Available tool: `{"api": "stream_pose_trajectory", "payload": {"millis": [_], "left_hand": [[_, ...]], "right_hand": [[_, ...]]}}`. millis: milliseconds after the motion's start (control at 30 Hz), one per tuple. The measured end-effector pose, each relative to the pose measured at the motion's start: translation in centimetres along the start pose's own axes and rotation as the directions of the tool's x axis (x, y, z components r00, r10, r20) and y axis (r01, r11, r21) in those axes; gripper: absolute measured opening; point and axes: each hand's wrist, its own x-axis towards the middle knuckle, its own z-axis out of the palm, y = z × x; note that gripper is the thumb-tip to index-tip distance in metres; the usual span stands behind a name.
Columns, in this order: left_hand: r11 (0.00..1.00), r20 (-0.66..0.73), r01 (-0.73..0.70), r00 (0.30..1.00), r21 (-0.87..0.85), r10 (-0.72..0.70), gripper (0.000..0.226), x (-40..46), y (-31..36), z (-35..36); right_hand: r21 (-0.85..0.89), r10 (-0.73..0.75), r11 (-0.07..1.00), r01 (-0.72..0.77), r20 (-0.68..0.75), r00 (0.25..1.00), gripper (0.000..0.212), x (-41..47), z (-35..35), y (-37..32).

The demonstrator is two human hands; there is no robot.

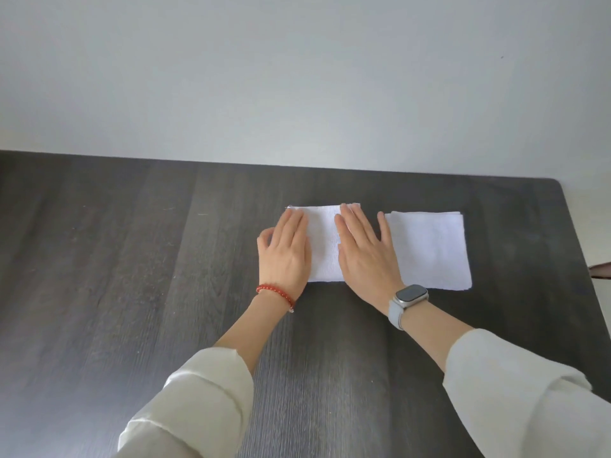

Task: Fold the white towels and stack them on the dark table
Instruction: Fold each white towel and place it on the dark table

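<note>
- A person's left hand (287,251) lies flat, fingers straight and together, pressing the left part of a folded white towel (323,242) on a dark wood-grain table (132,276); nothing is grasped.
- The right hand (365,251) lies flat on the same towel's right part, fingers extended and thumb spread toward the right, likewise grasping nothing.
- The towel sits right of the table's centre, toward the far edge.
- Just beside it on the right, with the right thumb between them, lies a stack of folded white towels (429,251), its layered edges showing along the right and near sides.
- A red bead bracelet (276,292) circles the left wrist; a smartwatch (411,294) on a pale grey band is on the right.
- Cream sleeves (198,401) cover both forearms, cuffs pushed back.
- A plain pale wall (297,77) rises behind the table.
</note>
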Motion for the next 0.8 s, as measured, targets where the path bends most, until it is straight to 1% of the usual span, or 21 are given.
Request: {"api": "stream_pose_trajectory", "payload": {"millis": [67,133,167,233,333,400,467,567,633,700,733,800], "left_hand": [[0.997,0.204,0.042,0.978,0.058,-0.053,0.054,0.0,0.1,-0.1],[0.994,0.366,0.075,0.925,0.075,-0.097,0.058,0.4,0.0,-0.1],[0.994,0.411,0.076,0.906,0.082,-0.103,0.058,0.6,0.0,-0.1],[0.992,0.455,0.057,0.884,0.117,-0.104,0.058,0.9,-0.2,-0.2],[0.985,0.514,0.040,0.849,0.166,-0.122,0.059,1.3,-0.1,-1.0],[0.988,0.553,0.067,0.822,0.142,-0.136,0.059,1.7,0.1,-2.0],[0.986,0.552,0.120,0.817,0.115,-0.164,0.058,1.9,0.4,-3.7],[0.977,0.486,0.196,0.847,0.086,-0.213,0.055,1.4,1.4,-6.8],[0.965,0.450,0.260,0.860,0.023,-0.242,0.053,0.5,2.7,-9.0],[0.950,0.402,0.302,0.882,-0.082,-0.246,0.050,-0.4,4.5,-11.0],[0.940,0.374,0.309,0.896,-0.143,-0.238,0.048,-0.9,5.6,-11.9],[0.917,0.321,0.305,0.922,-0.259,-0.216,0.045,-1.9,8.2,-13.4]], "right_hand": [[-0.052,0.072,0.996,-0.066,0.134,0.988,0.056,0.4,0.4,0.0],[-0.065,0.109,0.993,-0.097,0.214,0.971,0.061,0.5,0.8,0.0],[-0.060,0.115,0.993,-0.104,0.242,0.963,0.062,0.4,1.1,0.0],[-0.040,0.122,0.993,-0.115,0.274,0.954,0.065,0.4,1.3,0.1],[-0.019,0.086,0.996,-0.084,0.326,0.942,0.071,0.5,0.5,0.1],[0.008,0.065,0.997,-0.073,0.357,0.932,0.059,0.6,-0.8,0.3],[0.072,0.077,0.992,-0.108,0.344,0.936,0.051,0.3,-2.9,0.4],[0.239,0.159,0.945,-0.224,0.263,0.952,0.044,-1.4,-6.6,0.3],[0.386,0.199,0.875,-0.293,0.266,0.943,0.040,-3.3,-9.2,0.2],[0.533,0.237,0.765,-0.361,0.289,0.928,0.036,-5.3,-11.8,0.5],[0.577,0.256,0.719,-0.388,0.299,0.919,0.034,-6.4,-13.0,0.8],[0.614,0.295,0.677,-0.406,0.280,0.914,0.033,-8.7,-15.3,1.7]]}}
